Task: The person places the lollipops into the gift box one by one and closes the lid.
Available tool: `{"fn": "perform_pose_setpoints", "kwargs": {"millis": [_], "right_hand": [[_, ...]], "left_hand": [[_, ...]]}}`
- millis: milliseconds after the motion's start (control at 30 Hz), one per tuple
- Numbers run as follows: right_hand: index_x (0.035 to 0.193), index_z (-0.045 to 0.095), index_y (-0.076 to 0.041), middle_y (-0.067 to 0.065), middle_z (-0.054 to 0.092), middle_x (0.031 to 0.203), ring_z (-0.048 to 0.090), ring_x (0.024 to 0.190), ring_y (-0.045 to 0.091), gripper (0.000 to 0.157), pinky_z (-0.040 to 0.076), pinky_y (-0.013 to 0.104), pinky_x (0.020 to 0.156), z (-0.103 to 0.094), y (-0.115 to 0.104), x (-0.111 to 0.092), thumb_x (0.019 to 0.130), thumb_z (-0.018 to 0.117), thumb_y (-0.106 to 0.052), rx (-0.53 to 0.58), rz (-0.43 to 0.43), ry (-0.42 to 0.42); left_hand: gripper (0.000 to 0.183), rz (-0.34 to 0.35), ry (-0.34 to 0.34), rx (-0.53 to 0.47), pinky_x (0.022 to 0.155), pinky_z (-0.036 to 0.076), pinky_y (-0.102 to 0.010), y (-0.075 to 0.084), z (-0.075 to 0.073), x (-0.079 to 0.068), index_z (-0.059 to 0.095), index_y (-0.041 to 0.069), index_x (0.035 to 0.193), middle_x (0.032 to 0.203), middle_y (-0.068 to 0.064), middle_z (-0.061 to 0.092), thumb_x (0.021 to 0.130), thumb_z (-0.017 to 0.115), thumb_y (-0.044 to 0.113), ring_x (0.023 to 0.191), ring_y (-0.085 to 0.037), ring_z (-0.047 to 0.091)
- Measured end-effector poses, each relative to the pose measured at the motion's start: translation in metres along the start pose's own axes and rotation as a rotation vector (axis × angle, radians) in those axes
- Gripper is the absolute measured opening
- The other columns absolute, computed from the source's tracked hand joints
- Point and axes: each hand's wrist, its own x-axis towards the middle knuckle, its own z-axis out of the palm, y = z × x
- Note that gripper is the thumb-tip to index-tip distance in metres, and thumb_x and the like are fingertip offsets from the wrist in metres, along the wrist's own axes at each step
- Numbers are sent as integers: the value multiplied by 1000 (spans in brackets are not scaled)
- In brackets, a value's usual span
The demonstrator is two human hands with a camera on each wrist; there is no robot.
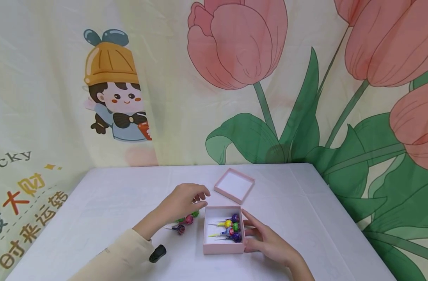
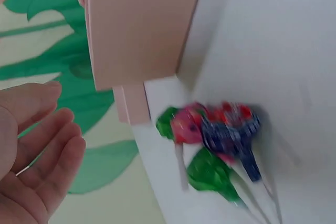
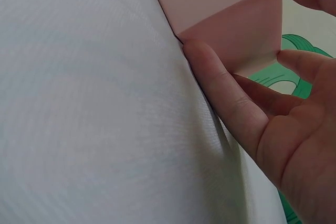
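A pink open-topped box (image 1: 223, 249) stands on the table with several wrapped lollipops (image 1: 228, 224) lying inside, their heads toward its right side. My right hand (image 1: 270, 242) holds the box at its right side, thumb by the near corner and index finger by the far one. In the right wrist view its fingertips meet the pink cardboard (image 3: 247, 30). To the left of the box, my left hand (image 1: 185, 201) hovers with bent, parted fingers and nothing between them. Beneath and beside it lie several loose lollipops (image 1: 180, 229) with green, pink and dark blue wrappers, also seen in the left wrist view.
The pink box lid (image 1: 235, 185) lies behind the box, its white inside facing up. A small black object (image 1: 158, 253) is by the left sleeve. White cloth (image 1: 291, 195) covers the table, and a printed curtain (image 1: 171, 97) hangs behind it.
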Motion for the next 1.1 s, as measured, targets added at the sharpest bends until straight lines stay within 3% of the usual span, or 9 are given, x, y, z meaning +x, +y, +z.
{"fn": "perform_pose_setpoints", "kwargs": {"millis": [200, 367, 567, 800, 1100], "right_hand": [[171, 21, -29, 24, 34, 166, 48, 142, 41, 86, 62, 42, 93, -2, 4, 0, 102, 72, -27, 7, -12, -9], [171, 21, -30, 25, 35, 165, 48, 142, 42, 86, 62, 42, 93, -2, 4, 1, 102, 72, -29, -1, -4, -7], [171, 22, -30, 25, 36, 165, 49, 142, 42, 86, 62, 42, 93, -2, 3, 1, 101, 72, -31, -10, -3, -5], [170, 23, -33, 22, 37, 165, 49, 142, 39, 86, 61, 42, 95, -2, 2, 2, 101, 73, -30, -20, 0, -5], [170, 22, -31, 23, 37, 164, 50, 140, 39, 86, 61, 41, 94, -1, 3, 3, 101, 73, -32, -18, 3, -6]], "left_hand": [[21, -82, -31, 18, 76, 56, -28, -23, -2, -5, 75, 15, 111, 93, 7, 71, 93, 84, 16, 88, -15, 68], [24, -128, -86, 1, 77, 58, -32, -33, 2, -7, 74, 11, 115, 98, -2, 74, 93, 83, 15, 89, -20, 68], [28, -200, -153, -6, 79, 59, -36, -38, 6, -8, 75, 10, 118, 98, -2, 74, 93, 84, 20, 85, -15, 65], [24, -205, -202, 0, 79, 57, -38, -45, 12, -10, 76, 12, 114, 88, 3, 72, 93, 83, 22, 79, -11, 62], [17, -183, -213, 3, 80, 57, -40, -49, 21, -10, 76, 15, 108, 85, 6, 73, 94, 83, 23, 79, -9, 62]]}}
